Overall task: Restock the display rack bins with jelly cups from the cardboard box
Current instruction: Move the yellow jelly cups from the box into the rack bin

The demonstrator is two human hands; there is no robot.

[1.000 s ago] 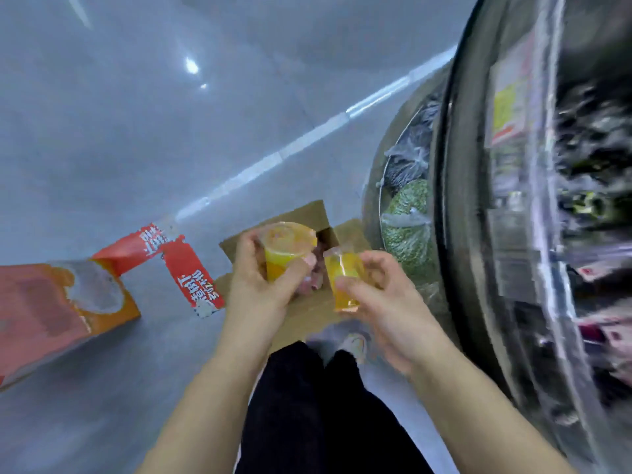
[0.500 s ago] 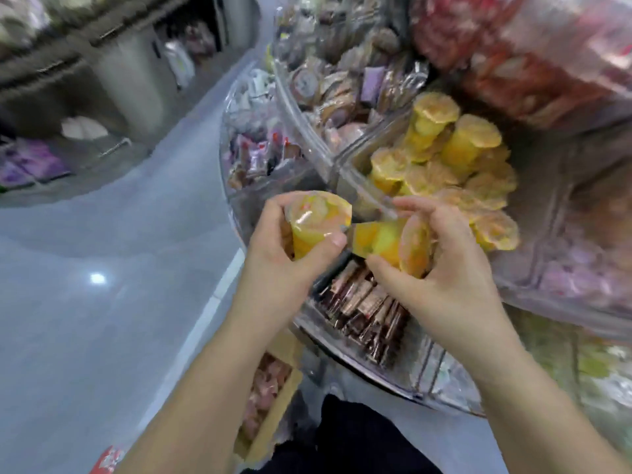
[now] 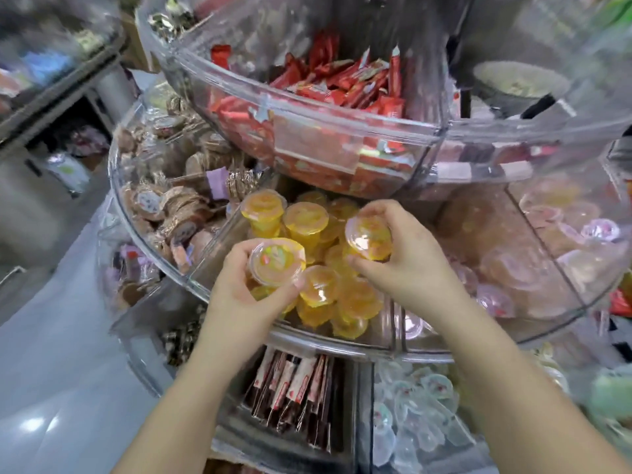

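My left hand (image 3: 239,285) grips a yellow jelly cup (image 3: 277,261), foil lid up, over the near left part of the clear middle-tier bin (image 3: 212,241). My right hand (image 3: 407,265) holds a second yellow jelly cup (image 3: 368,238) just to the right, over the same bin. Under both hands lies a heap of yellow jelly cups (image 3: 321,289) filling that compartment. The cardboard box is out of view.
The round clear rack has a top tier of red packets (image 3: 335,87), brown wrapped sweets (image 3: 174,206) left of the yellow bin, and pink jelly cups (image 3: 561,230) to the right. Dark stick packs (image 3: 294,384) and clear cups (image 3: 417,419) fill the bottom tier. Grey floor (image 3: 51,371) lies left.
The view swung up from the box on the floor to the rack. Both hands carried their jelly cups up and forward, and now hold them over the yellow bin.
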